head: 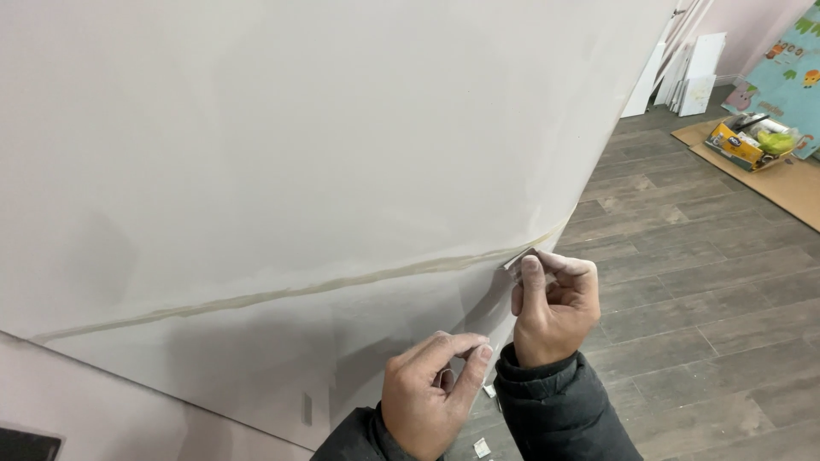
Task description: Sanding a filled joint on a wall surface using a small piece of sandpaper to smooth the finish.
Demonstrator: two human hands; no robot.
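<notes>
Head view: right hand (553,306) pinches tape strip (518,260).

The panel (299,145) runs past the top and left edges. Both sleeves (559,410) are cut off at the bottom. What the left hand (431,397) pinches is hidden; the box (752,141) contents are too small to tell.
</notes>
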